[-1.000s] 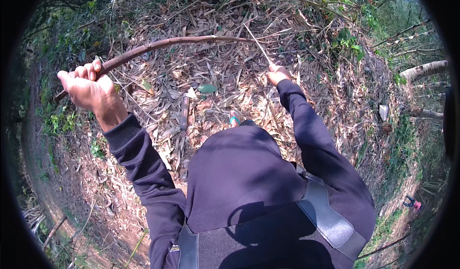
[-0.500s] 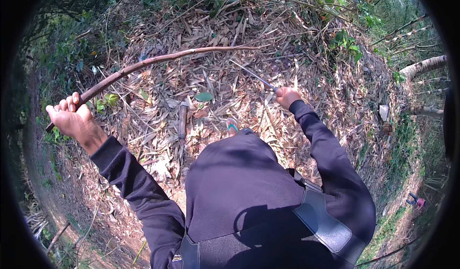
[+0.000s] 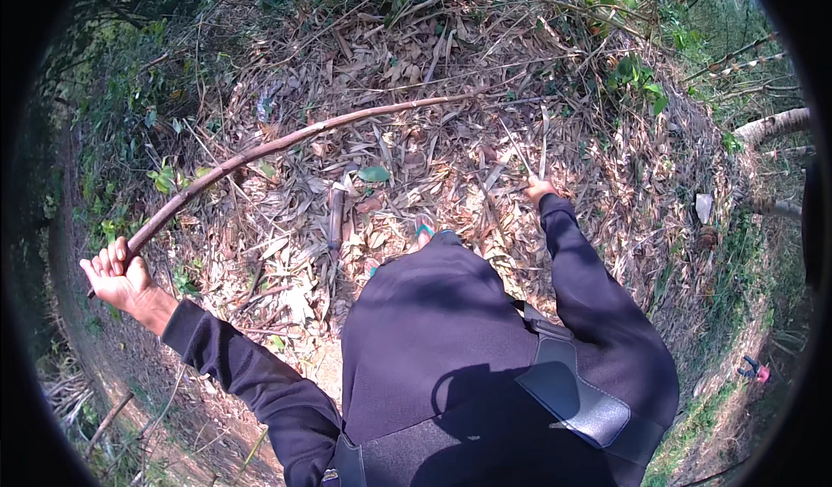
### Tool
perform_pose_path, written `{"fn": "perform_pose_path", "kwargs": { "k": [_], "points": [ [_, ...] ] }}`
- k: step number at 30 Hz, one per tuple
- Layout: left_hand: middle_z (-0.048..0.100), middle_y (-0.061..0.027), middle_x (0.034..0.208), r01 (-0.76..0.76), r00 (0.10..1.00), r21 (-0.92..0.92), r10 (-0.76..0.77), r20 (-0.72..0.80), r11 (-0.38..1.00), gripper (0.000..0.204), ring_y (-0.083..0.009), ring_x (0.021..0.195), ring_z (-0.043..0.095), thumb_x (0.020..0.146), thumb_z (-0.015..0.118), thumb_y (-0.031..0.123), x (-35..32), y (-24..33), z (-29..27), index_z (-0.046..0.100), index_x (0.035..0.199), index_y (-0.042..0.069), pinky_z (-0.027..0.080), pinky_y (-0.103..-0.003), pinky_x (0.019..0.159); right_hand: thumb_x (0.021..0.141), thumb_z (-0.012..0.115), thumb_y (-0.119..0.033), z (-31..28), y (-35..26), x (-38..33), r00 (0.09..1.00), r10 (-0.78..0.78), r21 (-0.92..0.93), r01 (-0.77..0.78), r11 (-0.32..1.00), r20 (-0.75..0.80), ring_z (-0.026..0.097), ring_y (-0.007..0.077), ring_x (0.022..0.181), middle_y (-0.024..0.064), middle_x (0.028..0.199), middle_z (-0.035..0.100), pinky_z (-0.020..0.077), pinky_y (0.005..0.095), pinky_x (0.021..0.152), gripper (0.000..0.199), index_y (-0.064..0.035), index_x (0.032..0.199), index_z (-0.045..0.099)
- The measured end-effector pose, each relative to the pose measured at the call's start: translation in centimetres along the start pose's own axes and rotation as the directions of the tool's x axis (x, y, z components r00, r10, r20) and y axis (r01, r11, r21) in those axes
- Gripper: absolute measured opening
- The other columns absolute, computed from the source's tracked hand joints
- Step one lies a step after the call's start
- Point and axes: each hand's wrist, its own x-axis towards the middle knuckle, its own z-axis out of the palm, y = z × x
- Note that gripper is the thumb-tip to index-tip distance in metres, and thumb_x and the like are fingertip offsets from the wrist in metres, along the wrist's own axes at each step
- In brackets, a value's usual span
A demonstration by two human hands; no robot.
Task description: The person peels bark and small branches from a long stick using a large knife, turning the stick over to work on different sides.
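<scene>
My left hand (image 3: 121,281), at the left, is closed around the thick end of a long, curved brown branch (image 3: 286,143). The branch bows up and across to the right, its thin tip over the dry leaves. On the right, my right hand (image 3: 539,189) is closed on a long thin blade (image 3: 517,149) that points up and slightly left, seen nearly edge-on. Its handle is hidden in my fist. The blade and the branch appear apart.
Dry leaves (image 3: 407,153) cover the ground. A short dark piece of wood (image 3: 336,218) lies before my sandalled foot (image 3: 424,231), near a green leaf (image 3: 373,174). Green shrubs (image 3: 637,75) grow at the upper right; a pale trunk (image 3: 774,126) juts in at the right edge.
My left hand has lowered slightly, bringing the branch's thick end down; its thin part has shifted right. My right hand has moved right and slightly down, turning the blade more upright.
</scene>
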Motion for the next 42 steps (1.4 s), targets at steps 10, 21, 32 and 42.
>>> {"fn": "perform_pose_path", "kwargs": {
  "k": [10, 21, 32, 42],
  "points": [
    [0.024, 0.0017, 0.051, 0.078, 0.705, 0.171, 0.067, -0.706, 0.982, 0.057, -0.0141, 0.042, 0.023, 0.091, 0.034, 0.063, -6.1, -11.5, -4.6, 0.024, 0.066, 0.013, 0.032, -0.031, 0.045, 0.074, 0.067, -0.029, 3.4, -15.0, -15.5, 0.980, -0.197, 0.264, 0.187, 0.946, 0.014, 0.064, 0.0283, 0.074, 0.0167, 0.080, 0.066, 0.0485, 0.0378, 0.072, 0.033, -0.0004, 0.091, 0.063],
    [0.023, 0.0015, 0.052, -0.057, 0.818, 0.190, 0.155, -0.554, 0.980, 0.049, -0.0122, 0.039, 0.020, 0.095, 0.038, 0.052, 0.0, 2.3, -3.9, 0.032, 0.068, 0.011, 0.022, -0.029, 0.039, 0.076, 0.068, -0.011, -6.0, -37.6, -19.5, 0.606, -0.794, 0.586, 0.662, 0.468, -0.050, 0.048, 0.0079, 0.064, 0.0004, 0.067, 0.057, 0.0423, 0.0259, 0.060, 0.016, -0.0017, 0.083, 0.058],
    [0.025, 0.0028, 0.051, -0.071, 0.859, 0.183, 0.154, -0.489, 0.981, 0.043, -0.0118, 0.038, 0.021, 0.096, 0.046, 0.042, -3.5, 1.8, 0.1, 0.034, 0.069, 0.011, 0.023, -0.028, 0.040, 0.079, 0.069, -0.037, 9.6, -27.9, -7.6, 0.672, -0.595, 0.033, 0.650, 0.759, 0.441, 0.059, 0.0254, 0.102, 0.0151, 0.128, 0.054, 0.0457, 0.0416, 0.091, 0.043, -0.0104, 0.111, 0.064],
    [0.021, 0.0034, 0.046, -0.101, 0.951, 0.133, 0.135, -0.279, 0.986, 0.049, -0.0102, 0.038, 0.021, 0.100, 0.035, 0.039, -11.3, 20.2, -11.2, 0.032, 0.057, 0.014, 0.026, -0.026, 0.044, 0.088, 0.061, -0.022, -5.7, -41.6, -25.6, 0.290, -0.805, 0.794, 0.187, 0.579, 0.518, 0.046, 0.0068, 0.042, 0.0017, 0.067, 0.055, 0.0405, 0.0223, 0.040, 0.021, -0.0032, 0.093, 0.054]
  ]
}}
